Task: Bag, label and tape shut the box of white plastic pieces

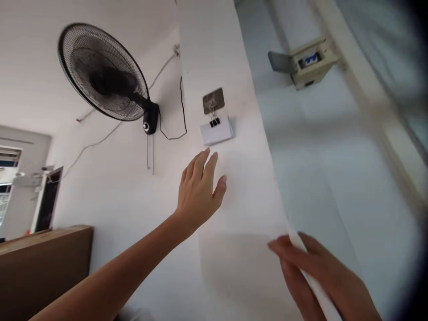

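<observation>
My left hand [199, 191] is raised in front of the white wall with its fingers stretched out and its thumb apart, and nothing is in it. Just above its fingertips hangs a small stack of white paper [217, 133], pinched at the top by a black binder clip [215, 122]. The clip hangs from a square, brownish adhesive hook [214, 100] stuck to the wall. At the lower right, my right hand [329, 276] is closed round a long, thin white thing [319, 294] seen edge-on. Blur hides exactly what kind it is.
A black wall fan [103, 73] with hanging pull cords sticks out at the upper left. An electrical breaker box [312, 62] with its flap open is at the upper right. A large brown cardboard box [47, 267] stands at the lower left. Cables run along the wall.
</observation>
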{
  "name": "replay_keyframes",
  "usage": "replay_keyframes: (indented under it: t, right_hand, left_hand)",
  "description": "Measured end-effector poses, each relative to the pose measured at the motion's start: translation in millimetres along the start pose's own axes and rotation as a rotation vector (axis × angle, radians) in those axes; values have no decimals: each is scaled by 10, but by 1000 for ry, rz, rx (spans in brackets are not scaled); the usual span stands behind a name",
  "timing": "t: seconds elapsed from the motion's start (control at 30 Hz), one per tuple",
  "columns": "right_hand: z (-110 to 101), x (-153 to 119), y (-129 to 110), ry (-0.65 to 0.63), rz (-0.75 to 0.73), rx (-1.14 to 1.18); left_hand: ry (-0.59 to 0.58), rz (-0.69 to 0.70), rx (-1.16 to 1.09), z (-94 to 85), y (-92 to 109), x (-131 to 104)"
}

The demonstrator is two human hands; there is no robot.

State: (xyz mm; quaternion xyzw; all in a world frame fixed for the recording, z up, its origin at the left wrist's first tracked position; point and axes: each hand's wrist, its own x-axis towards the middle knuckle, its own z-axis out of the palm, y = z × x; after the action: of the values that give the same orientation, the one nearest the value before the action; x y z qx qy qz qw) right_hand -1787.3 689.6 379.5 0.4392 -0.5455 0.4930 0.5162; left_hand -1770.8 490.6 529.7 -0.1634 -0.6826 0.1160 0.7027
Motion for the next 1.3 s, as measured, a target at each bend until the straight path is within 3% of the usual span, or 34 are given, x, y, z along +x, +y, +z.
replay_keyframes:
  t: [0.1,0.17,0.3,0.4,0.57,0.7,0.83,0.97,1.1,1.2,1.3]
  right_hand:
    - [6,779,-66,146,-397,-239]
    - [72,1278,-89,190,-516,-335]
    - [309,2105,-62,211,-494,-447]
    - [505,2490,-18,178,-412,-514]
    - [692,2646,89,170,-381,-606]
    - [701,2615,156,220,-411,-608]
    - [660,2616,113,162,-363,-595]
    - [652,2657,-14,120,-297,-407]
    - [722,2821,-107,257,-260,-180]
    - [782,2968,-139,290,-251,-90]
    - [817,2911,-198,329,-233,-58]
  left_hand:
    - [33,-19,-20,58,-37,315]
    - [47,-70,-48,100,-66,511]
    - [51,-268,-174,200,-131,791]
    - [35,-356,-267,283,-188,853]
    - [58,-305,-363,448,-292,739]
    - [97,-304,-418,532,-343,649]
    - [138,-314,-440,538,-353,625]
    - [148,-287,-466,521,-344,611]
    - [165,-296,-491,519,-336,586]
    - [160,-333,-534,518,-357,608]
    - [166,-347,-623,467,-369,621]
